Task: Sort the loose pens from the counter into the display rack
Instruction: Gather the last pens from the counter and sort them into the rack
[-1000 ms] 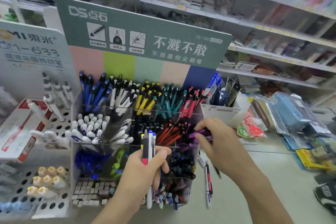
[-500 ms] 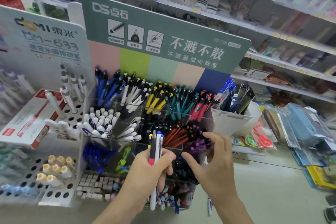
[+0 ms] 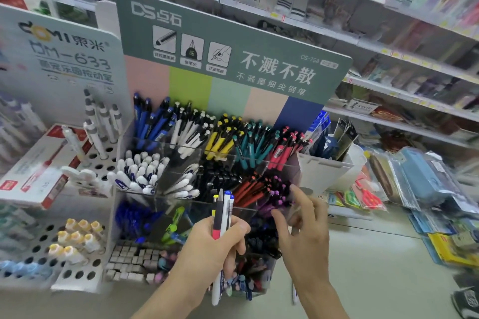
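Midway, seemingly: left hand [image 3: 207, 243] grips a bunch of unsorted pens [image 3: 221, 215]; right hand [image 3: 303, 230], fingers spread and empty, hovers beside the display rack [image 3: 261, 163].

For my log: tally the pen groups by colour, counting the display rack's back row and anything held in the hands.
Blue-barrelled pens: 1
White-barrelled pens: 1
Yellow-gripped pens: 1
Teal-barrelled pens: 1
Red-barrelled pens: 1
Mixed-colour pen bundle gripped in left hand: 1
Right hand, empty: 0
Total: 6 groups

two hands [image 3: 215, 248], one display rack [image 3: 181, 153]
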The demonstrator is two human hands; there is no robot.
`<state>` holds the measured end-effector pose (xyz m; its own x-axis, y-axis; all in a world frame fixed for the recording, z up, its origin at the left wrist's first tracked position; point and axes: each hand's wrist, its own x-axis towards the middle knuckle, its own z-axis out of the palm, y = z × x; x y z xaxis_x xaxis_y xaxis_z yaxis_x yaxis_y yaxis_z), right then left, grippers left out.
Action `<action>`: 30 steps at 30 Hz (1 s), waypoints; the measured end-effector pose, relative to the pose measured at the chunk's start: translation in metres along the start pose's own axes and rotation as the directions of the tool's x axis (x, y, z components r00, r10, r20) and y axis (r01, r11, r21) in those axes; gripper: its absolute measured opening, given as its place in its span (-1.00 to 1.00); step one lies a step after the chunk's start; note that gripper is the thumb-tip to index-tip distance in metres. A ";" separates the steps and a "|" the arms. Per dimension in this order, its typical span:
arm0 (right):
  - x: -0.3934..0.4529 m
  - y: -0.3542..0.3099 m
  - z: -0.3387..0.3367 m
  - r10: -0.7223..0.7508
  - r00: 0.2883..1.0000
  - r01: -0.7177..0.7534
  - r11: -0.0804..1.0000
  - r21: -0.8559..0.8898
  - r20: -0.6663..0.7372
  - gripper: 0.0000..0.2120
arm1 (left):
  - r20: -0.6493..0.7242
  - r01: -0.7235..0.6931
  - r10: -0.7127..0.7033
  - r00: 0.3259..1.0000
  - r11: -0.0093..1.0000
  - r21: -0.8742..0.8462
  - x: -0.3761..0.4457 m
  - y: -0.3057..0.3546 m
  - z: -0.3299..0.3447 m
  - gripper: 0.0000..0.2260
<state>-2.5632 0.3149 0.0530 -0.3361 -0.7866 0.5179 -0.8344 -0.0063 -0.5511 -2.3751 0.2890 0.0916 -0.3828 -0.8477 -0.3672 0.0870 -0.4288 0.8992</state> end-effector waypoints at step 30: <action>0.022 -0.003 0.002 -0.207 0.978 0.207 0.978 0.032 0.025 -0.67 | 0.067 0.222 -0.211 0.975 0.930 -0.295 -0.023 -0.010 -0.001 -0.75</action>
<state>-2.5676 0.2961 0.0646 -0.1448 -0.7833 0.6045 -0.8713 -0.1886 -0.4531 -2.3661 0.3123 0.0911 -0.4535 -0.7149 -0.5322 0.2669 -0.6787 0.6842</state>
